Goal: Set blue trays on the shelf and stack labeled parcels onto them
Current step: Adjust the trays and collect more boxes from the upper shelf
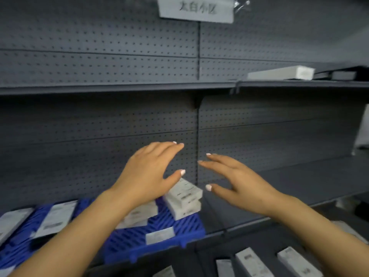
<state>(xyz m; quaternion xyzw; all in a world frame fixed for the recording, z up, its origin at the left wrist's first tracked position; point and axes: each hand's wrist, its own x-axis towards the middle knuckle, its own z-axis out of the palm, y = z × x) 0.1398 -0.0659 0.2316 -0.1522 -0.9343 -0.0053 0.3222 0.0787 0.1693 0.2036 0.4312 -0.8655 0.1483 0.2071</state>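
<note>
A blue slatted tray (159, 242) lies on the middle shelf (299, 184) at lower left, with several white labeled parcels on it. A short stack of parcels (184, 197) sits at the tray's back right corner. My left hand (149, 172) hovers just above and left of that stack, fingers straight and spread, holding nothing. My right hand (237, 180) hangs open in the air to the right of the stack, over bare shelf, fingers extended.
Dark grey pegboard backs the shelves. A white box (279, 73) lies on the upper shelf at right. A paper sign (196, 9) hangs at the top. More white parcels (251, 262) lie on the lower shelf at bottom right.
</note>
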